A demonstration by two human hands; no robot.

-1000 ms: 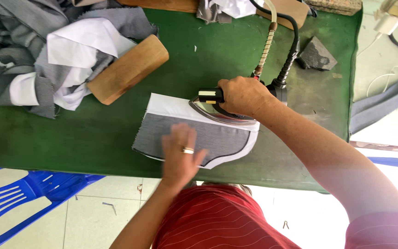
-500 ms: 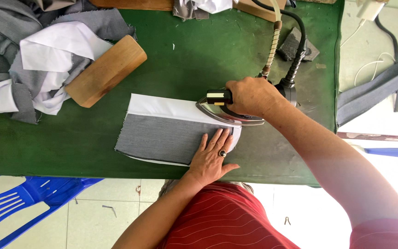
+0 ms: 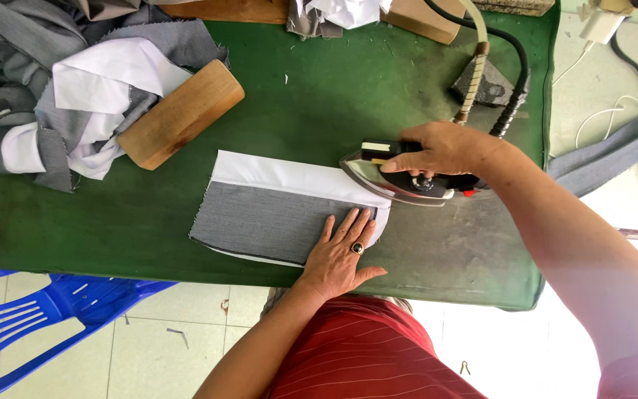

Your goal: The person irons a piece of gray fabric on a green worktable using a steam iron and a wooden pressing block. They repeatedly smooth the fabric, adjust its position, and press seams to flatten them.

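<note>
1. The right hand (image 3: 444,148) has its fingers wrapped tightly round the handle of the steam iron (image 3: 400,177), which sits on the right end of the grey-and-white fabric piece (image 3: 275,210) on the green desk (image 3: 334,96).
2. The left hand (image 3: 341,251) lies flat, fingers spread and gripping nothing, pinning the grey panel just beside the iron.
3. Good pressing likely means keeping the soleplate level along the white band.
4. The flat hand should stay clear of the hot edge while holding the cloth taut.
5. The wooden block (image 3: 182,114) and fabric heap (image 3: 46,81) lie well apart, upper left.
</note>
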